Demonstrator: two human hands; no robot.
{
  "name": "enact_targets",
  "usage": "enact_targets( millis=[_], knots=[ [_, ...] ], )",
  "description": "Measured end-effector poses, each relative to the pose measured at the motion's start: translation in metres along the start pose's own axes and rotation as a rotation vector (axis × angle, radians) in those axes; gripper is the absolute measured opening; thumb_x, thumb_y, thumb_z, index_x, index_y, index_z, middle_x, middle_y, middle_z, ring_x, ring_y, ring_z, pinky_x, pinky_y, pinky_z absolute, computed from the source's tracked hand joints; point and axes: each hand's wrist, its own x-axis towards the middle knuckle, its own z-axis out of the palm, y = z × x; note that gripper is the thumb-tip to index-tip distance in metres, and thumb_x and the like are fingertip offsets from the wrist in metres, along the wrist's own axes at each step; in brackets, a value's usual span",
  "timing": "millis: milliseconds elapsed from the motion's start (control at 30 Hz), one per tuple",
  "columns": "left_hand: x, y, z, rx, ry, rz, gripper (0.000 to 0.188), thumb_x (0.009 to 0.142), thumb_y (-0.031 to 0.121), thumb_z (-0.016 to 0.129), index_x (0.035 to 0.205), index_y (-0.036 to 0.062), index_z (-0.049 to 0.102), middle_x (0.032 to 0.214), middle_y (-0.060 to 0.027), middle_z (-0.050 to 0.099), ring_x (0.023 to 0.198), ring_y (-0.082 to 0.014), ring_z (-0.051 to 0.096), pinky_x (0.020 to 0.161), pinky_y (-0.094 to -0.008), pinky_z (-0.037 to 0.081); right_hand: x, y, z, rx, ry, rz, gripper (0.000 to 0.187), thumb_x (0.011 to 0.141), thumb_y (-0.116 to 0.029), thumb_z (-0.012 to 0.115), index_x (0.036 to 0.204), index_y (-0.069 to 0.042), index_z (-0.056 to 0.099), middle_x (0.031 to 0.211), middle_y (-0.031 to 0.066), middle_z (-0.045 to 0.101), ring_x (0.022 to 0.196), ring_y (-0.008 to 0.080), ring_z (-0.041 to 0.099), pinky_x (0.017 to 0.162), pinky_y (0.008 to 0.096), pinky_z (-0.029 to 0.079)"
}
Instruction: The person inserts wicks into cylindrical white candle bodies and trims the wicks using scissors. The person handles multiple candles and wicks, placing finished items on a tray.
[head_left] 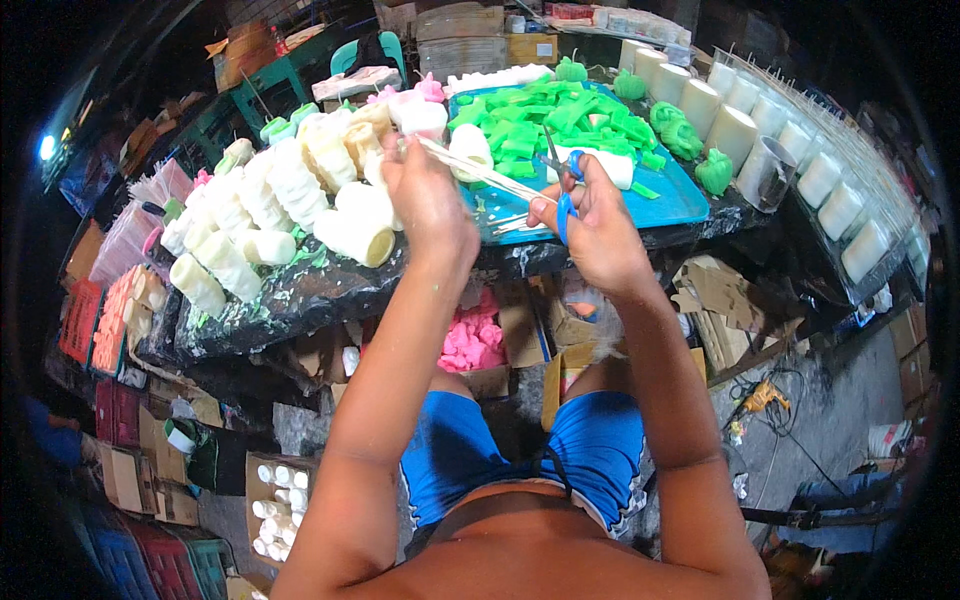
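Observation:
A bundle of thin white candle wicks (475,170) is stretched between my hands above the front of a blue tray (685,203). My left hand (428,200) is closed around its left end. In my right hand (605,235) are blue-handled scissors (564,218), with their blades pointing up and away; the fingertips also touch the right end of the wicks. More wicks (520,224) lie on the tray below. Green wax pieces (540,115) are heaped on the tray behind my hands, with a white candle (470,148) beside them.
White ridged candles (265,195) crowd the table's left side. Green shaped candles (714,172), pale pillars (731,138) and a metal cylinder mould (767,172) stand at right, beside racked white candles (838,212). Pink wax (473,335) sits in a box below the table.

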Motion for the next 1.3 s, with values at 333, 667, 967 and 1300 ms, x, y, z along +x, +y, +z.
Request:
enact_targets(
  millis=[333,667,967,1300],
  knots=[
    [-0.006,0.031,0.001,1.358,-1.151,0.501,0.015,0.098,0.011,0.057,0.097,-0.0017,0.065,0.087,-0.0250,0.067,0.087,-0.0452,0.064,0.078,-0.0494,0.050,0.019,-0.027,-0.028,-0.184,-0.161,0.026,0.045,0.096,-0.008,0.069,0.130,0.006,0.043,0.102,0.0122,0.065,0.089,0.0170,0.068,0.078,0.0294,0.053],
    [0.009,0.052,-0.007,1.474,-1.063,0.325,0.023,0.103,0.024,0.055,0.097,0.0048,0.067,0.079,-0.0207,0.067,0.077,-0.0403,0.066,0.069,-0.0468,0.049,0.025,-0.076,-0.092,-0.827,-0.144,0.135,0.056,0.093,-0.037,0.075,0.130,-0.002,0.051,0.086,0.0089,0.067,0.076,0.0154,0.059,0.069,0.0331,0.047],
    [0.001,0.048,-0.010,1.611,-0.927,0.349,0.026,0.102,0.028,0.057,0.095,0.0052,0.068,0.077,-0.0219,0.068,0.077,-0.0425,0.067,0.070,-0.0506,0.049,0.059,-0.033,-0.104,-0.894,-0.214,-0.142,0.048,0.092,-0.034,0.077,0.117,-0.002,0.051,0.105,0.0132,0.067,0.107,0.0212,0.063,0.092,0.0358,0.051],
    [-0.006,0.029,-0.028,1.646,-0.927,0.294,0.024,0.101,0.026,0.056,0.097,0.0053,0.068,0.081,-0.0231,0.068,0.080,-0.0436,0.067,0.073,-0.0525,0.049,-0.006,-0.063,-0.062,-1.194,0.216,-0.622,0.057,0.075,-0.047,0.085,0.095,0.000,0.061,0.091,0.0148,0.065,0.086,0.0355,0.065,0.081,0.0445,0.052]
  ],
)
